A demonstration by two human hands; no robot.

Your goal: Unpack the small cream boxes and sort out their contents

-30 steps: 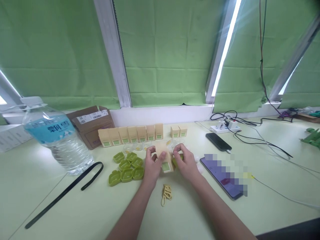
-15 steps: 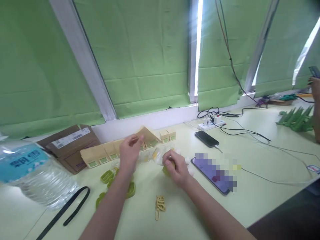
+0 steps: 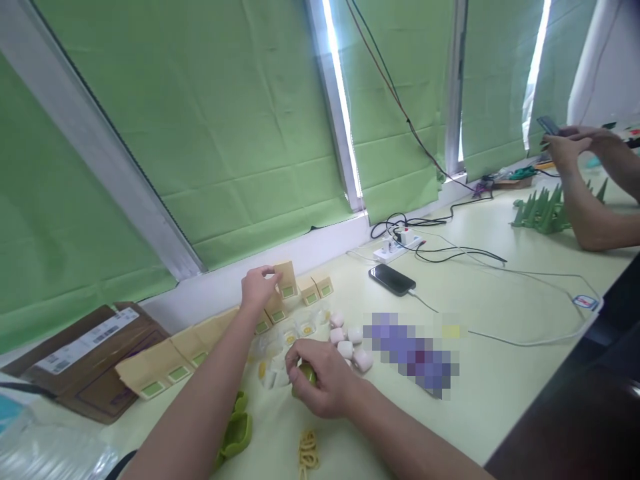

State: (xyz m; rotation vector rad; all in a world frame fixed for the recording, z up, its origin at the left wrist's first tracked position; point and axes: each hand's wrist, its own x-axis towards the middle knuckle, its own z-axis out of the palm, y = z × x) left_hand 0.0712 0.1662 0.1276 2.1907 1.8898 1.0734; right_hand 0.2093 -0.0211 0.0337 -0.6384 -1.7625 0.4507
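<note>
My left hand (image 3: 259,287) pinches the left edge of a brown paper packet (image 3: 286,279) with a green-and-white label, holding it upright at the back of the table. More such packets (image 3: 200,343) stand in a row to the left, partly behind my forearm. My right hand (image 3: 323,377) is closed around a green plastic piece (image 3: 307,375), mostly hidden by the fingers. Small clear wrappers with yellow marks (image 3: 300,330) lie between my hands. Pinkish-white rounded blocks (image 3: 345,343) sit beyond my right hand. Green moulded pieces (image 3: 237,433) lie beside my left forearm.
A bundle of yellow cord (image 3: 309,452) lies near the front. A black phone (image 3: 392,279), a blurred-out screen (image 3: 415,357) and a power strip (image 3: 397,248) with cables are at right. A cardboard box (image 3: 95,363) stands left. Another person's hands (image 3: 567,143) hold a device.
My left hand has raised the brown packet upright. My right hand stays closed around the green piece. The view has turned right, bringing more of the other person's arms into sight.
</note>
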